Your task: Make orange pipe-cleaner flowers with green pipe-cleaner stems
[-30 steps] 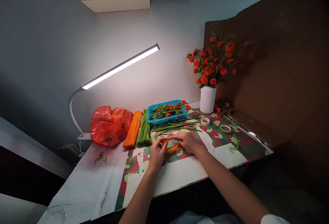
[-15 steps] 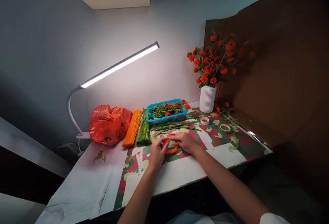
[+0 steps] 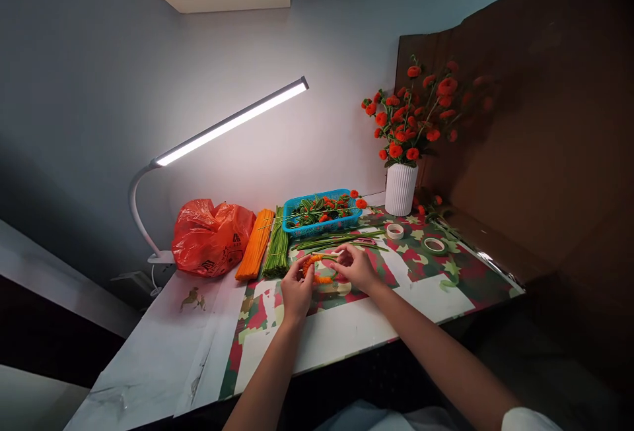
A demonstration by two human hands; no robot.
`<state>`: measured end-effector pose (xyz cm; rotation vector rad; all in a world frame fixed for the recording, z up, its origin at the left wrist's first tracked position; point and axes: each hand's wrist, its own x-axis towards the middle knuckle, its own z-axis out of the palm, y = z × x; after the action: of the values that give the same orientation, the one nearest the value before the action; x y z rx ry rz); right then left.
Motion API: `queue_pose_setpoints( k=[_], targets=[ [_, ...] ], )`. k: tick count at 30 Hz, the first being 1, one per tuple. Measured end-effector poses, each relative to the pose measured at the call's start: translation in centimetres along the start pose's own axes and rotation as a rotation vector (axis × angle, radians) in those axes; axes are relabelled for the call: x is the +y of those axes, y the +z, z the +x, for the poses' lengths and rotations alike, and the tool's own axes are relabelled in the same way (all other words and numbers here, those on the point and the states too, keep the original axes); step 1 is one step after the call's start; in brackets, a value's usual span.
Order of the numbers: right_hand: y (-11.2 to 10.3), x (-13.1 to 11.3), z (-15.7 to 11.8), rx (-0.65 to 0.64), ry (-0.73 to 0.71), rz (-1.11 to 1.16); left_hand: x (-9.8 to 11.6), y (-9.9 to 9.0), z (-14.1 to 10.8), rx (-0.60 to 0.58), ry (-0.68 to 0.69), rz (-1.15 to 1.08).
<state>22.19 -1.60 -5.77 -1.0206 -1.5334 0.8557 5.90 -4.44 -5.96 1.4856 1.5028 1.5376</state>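
My left hand (image 3: 296, 291) is closed on a curled orange chenille strip (image 3: 311, 262), pinched between thumb and fingers above the patterned tabletop. A lower part of the orange curl shows just right of the thumb. From its upper end a short green stem (image 3: 327, 257) runs right, towards my right hand (image 3: 359, 270). The fingers of that hand are bent with the thumb below, closed about the stem's end; the exact grip is partly hidden. Just behind both hands lie loose green stems (image 3: 321, 242).
A blue basket (image 3: 323, 227) of green and orange-red pieces stands behind, beside bundles of green (image 3: 277, 249) and orange stems (image 3: 256, 246). An orange-red bag (image 3: 211, 239) and lamp (image 3: 230, 122) are left. Right are tape rolls (image 3: 395, 231) and a white vase (image 3: 401, 190) of flowers.
My hands have moved apart, the left slightly left and the right slightly up. The orange curl has shifted left with my left hand, and the green stem now shows between the hands.
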Motion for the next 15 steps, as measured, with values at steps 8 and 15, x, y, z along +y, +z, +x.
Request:
queue_pose_setpoints(
  k=[8, 15],
  targets=[
    [-0.11, 0.5, 0.28, 0.036, -0.166, -0.184, -0.59, 0.2, 0.07, -0.028, 0.027, 0.002],
    [-0.68, -0.01, 0.23, 0.013, -0.232, -0.237, -0.03, 0.28, -0.07, -0.087, 0.074, 0.047]
  ],
)
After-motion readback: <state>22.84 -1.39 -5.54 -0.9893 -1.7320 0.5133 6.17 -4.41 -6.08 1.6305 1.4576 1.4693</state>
